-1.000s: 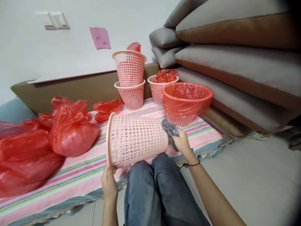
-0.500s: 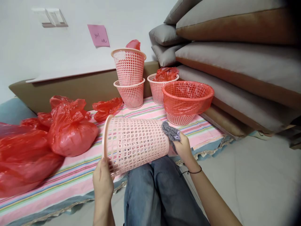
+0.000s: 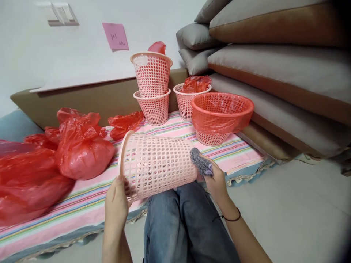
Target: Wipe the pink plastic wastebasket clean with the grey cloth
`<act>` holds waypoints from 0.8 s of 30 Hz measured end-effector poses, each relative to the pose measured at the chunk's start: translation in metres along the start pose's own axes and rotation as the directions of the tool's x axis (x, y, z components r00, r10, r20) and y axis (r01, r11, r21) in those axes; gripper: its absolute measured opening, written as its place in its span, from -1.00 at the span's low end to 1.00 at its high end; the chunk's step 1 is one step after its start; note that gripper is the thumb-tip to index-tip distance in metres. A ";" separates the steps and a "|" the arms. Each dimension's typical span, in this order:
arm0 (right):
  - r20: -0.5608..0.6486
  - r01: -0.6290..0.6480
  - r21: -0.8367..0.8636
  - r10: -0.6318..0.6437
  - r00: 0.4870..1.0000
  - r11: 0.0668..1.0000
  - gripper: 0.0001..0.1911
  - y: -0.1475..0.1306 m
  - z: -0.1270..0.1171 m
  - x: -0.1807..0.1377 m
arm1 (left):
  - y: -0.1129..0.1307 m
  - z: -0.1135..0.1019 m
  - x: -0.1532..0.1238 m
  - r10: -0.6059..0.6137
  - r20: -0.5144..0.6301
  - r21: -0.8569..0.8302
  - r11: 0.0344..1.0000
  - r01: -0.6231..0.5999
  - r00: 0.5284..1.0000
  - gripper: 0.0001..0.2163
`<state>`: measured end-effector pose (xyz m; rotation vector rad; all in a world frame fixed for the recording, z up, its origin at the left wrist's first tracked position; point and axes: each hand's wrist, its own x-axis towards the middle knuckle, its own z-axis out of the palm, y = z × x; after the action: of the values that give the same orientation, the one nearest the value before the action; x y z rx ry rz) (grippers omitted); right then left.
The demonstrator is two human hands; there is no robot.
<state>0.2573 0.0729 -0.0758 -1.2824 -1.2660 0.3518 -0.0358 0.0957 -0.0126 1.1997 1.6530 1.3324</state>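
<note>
A pale pink mesh basket lies on its side over my knees, its open rim to the left. My left hand grips that rim from below, fingers closed on it. My right hand is closed on a grey cloth and presses it against the basket's base end.
A striped pink mat covers the floor ahead. On it stand two stacked pink baskets, a basket with a red bag and a red-lined basket. Filled red plastic bags lie at the left. Sofa cushions are piled at the right.
My left hand has slid up along the rim and the basket has turned slightly. The cloth in my right hand has shifted across the basket's base.
</note>
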 end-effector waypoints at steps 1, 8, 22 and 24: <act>0.011 0.025 -0.036 -0.024 1.000 0.999 -0.40 -0.003 -0.001 -0.002 | 0.004 0.000 0.002 -0.008 0.024 -0.001 1.000 0.008 1.000 -0.53; 0.029 0.009 -0.127 -0.005 1.000 0.992 -0.40 -0.007 0.006 0.029 | -0.002 0.000 0.002 0.074 0.008 -0.011 0.997 -0.074 0.997 -0.54; 0.025 0.060 -0.121 -0.057 0.998 0.991 -0.29 0.005 0.016 0.021 | -0.030 0.002 0.003 0.013 -0.019 -0.039 0.999 -0.013 1.000 -0.49; 0.003 0.053 -0.086 -0.053 0.999 0.995 -0.31 0.008 0.015 0.002 | -0.021 0.004 -0.001 -0.020 -0.024 -0.116 0.993 0.017 0.999 -0.53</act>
<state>0.2487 0.0852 -0.0852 -1.3185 -1.3252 0.2616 -0.0372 0.0955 -0.0339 1.1009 1.5779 1.4169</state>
